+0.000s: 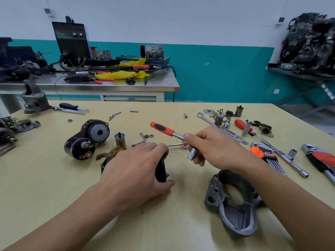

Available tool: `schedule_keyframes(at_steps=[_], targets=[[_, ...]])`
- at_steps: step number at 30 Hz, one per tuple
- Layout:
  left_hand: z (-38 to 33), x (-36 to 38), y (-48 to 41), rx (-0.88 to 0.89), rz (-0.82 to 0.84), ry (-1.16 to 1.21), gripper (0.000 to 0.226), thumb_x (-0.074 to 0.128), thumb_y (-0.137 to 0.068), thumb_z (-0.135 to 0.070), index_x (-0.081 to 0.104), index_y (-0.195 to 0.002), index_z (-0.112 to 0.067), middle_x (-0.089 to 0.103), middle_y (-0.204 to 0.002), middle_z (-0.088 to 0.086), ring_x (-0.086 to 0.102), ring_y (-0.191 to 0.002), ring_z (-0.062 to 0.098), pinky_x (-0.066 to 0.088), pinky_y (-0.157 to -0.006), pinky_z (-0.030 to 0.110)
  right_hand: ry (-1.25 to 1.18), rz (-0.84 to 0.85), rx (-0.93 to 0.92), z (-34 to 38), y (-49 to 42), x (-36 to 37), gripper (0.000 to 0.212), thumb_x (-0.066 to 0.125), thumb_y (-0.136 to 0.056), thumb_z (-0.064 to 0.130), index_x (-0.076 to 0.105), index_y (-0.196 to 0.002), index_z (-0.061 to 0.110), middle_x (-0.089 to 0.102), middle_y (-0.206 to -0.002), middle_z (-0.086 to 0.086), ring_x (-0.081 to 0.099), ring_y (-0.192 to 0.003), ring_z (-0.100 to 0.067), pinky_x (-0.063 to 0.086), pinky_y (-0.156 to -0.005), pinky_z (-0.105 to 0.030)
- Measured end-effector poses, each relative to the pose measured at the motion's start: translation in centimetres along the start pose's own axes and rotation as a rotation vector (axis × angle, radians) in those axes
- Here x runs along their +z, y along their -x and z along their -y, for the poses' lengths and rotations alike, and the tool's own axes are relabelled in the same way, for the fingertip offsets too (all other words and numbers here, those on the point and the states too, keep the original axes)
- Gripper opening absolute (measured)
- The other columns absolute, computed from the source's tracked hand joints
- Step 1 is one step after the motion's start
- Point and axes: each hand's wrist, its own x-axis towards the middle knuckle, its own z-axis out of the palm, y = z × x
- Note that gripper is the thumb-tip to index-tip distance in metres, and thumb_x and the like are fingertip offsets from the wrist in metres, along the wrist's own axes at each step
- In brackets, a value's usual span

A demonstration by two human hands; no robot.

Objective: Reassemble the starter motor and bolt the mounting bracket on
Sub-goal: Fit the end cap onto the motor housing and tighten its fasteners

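White-over-teal wall (217, 33) behind a steel bench (163, 82)

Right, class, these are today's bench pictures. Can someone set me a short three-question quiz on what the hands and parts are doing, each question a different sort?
1. True or false: the right hand holds a ratchet with a socket fitted.
2. What does the left hand grip? A: a black motor part. B: the hex key set. C: a yellow rag.
3. Fill the gap: the grey cast housing lies on the table beside the ___ forearm.

Key: 1 true; 2 A; 3 right.
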Motion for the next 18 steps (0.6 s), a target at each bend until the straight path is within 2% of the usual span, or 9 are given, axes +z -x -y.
schedule_keyframes(at_steps=[5, 8, 11, 14, 16, 18], targets=[[0.13, 0.09, 0.19, 0.031, -0.031, -0.020, 0.059, 0.045, -0.072, -0.082, 0.042, -0.115, -0.041, 0.057, -0.106, -0.018, 0.055, -0.098, 0.008, 0.032, -0.065, 0.024, -0.005, -0.003, -0.005, -0.04, 0.06, 0.04, 0.051, 0.045, -0.102, 0.051, 0.074, -0.084, 0.012, 0.073, -0.063, 0.001, 0.065, -0.053, -0.007, 0.055, -0.067, -0.033], [-0.03, -0.08, 0.24, 0.020, -0.066, -0.018, 0.067, 0.040, -0.066, -0.083, 0.036, -0.118, -0.041, 0.061, -0.099, -0.020, 0.058, -0.091, 0.008, 0.031, -0.061, 0.022, -0.010, -0.001, -0.011, -0.08, 0.04, -0.04, 0.051, 0.045, -0.102, 0.051, 0.073, -0.085, 0.011, 0.073, -0.064, 0.002, 0.066, -0.055, -0.008, 0.056, -0.065, -0.031], [-0.08, 0.10, 0.20, 0.004, -0.084, 0.001, 0.080, 0.043, -0.062, -0.085, 0.028, -0.127, -0.040, 0.062, -0.098, -0.020, 0.060, -0.092, 0.008, 0.033, -0.061, 0.024, -0.183, 0.030, -0.004, -0.09, -0.03, 0.21, 0.049, 0.050, -0.101, 0.047, 0.072, -0.088, 0.005, 0.072, -0.065, -0.001, 0.064, -0.058, -0.012, 0.047, -0.057, -0.022], [-0.14, 0.11, 0.21, 0.016, -0.130, -0.101, 0.077, 0.046, -0.060, -0.084, 0.047, -0.121, -0.036, 0.067, -0.093, -0.022, 0.064, -0.082, 0.005, 0.030, -0.058, 0.018, -0.432, 0.121, 0.030, 0.17, 0.14, 0.69, 0.036, 0.058, -0.099, 0.037, 0.070, -0.088, 0.005, 0.075, -0.075, -0.007, 0.064, -0.063, -0.013, 0.044, -0.055, -0.021], [-0.17, 0.14, 0.21, 0.016, -0.176, -0.115, 0.074, 0.047, -0.058, -0.083, 0.056, -0.113, -0.035, 0.068, -0.087, -0.023, 0.065, -0.075, 0.004, 0.031, -0.054, 0.016, -0.447, 0.168, 0.028, 0.22, 0.23, 0.87, 0.026, 0.062, -0.098, 0.030, 0.070, -0.091, 0.006, 0.076, -0.079, -0.006, 0.064, -0.066, -0.011, 0.045, -0.057, -0.020], [-0.12, 0.22, 0.22, 0.026, -0.178, -0.098, 0.071, 0.049, -0.058, -0.082, 0.059, -0.110, -0.034, 0.068, -0.087, -0.022, 0.066, -0.074, 0.004, 0.038, -0.051, 0.018, -0.393, 0.168, 0.029, 0.08, 0.27, 0.55, 0.020, 0.065, -0.096, 0.026, 0.071, -0.095, 0.007, 0.078, -0.084, -0.006, 0.065, -0.068, -0.008, 0.047, -0.061, -0.021]])
